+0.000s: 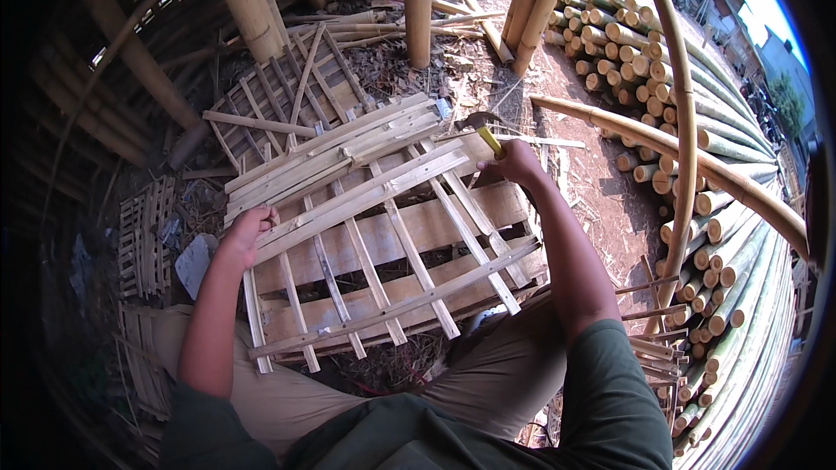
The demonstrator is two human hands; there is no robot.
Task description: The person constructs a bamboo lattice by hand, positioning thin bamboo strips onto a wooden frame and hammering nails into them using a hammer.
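A lattice of pale bamboo slats point(407, 300) lies over wide boards point(331, 254) in front of me, above my knees. My left hand point(247, 231) is closed at the left end of a long crosswise slat point(370, 198). Its fingertips are pinched together by the slat, and what lies between them is too small to make out. Past the right end of that slat, my right hand point(519, 164) grips a hammer point(488, 137) by its yellow handle. The dark hammer head points away from me, over the far right corner of the boards.
Loose slats point(331, 150) lie stacked along the far side of the boards. Behind them leans another lattice panel point(277, 91). Thick bamboo posts point(418, 9) stand beyond. At right, a curved pole point(688, 152) crosses before piled bamboo poles point(636, 61). A small slatted panel point(144, 235) lies at left.
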